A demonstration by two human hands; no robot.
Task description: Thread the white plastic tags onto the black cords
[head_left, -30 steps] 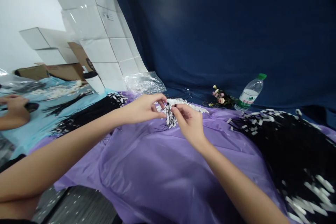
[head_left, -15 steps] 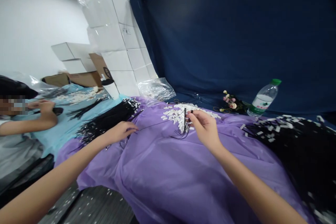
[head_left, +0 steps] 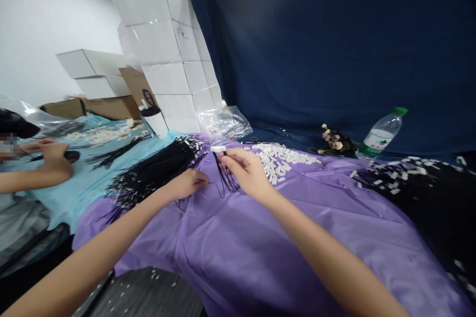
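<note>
My right hand [head_left: 245,171] pinched a white tag [head_left: 218,149] with black cords [head_left: 225,178] dangling; left hand [head_left: 188,184] lay half-curled, fingertips on the purple sheet [head_left: 260,237].

Small assembly/packing workroom, not a home. Evidence: stacked white cartons [head_left: 163,54] shrink-wrapped against the wall, brown cardboard boxes [head_left: 107,106], worktop [head_left: 260,247] draped in purple plastic sheet, bulk heaps of black cords [head_left: 156,171] and loose white tags [head_left: 282,156], a second person's hand [head_left: 52,151] working at the adjoining blue-covered station.
</note>
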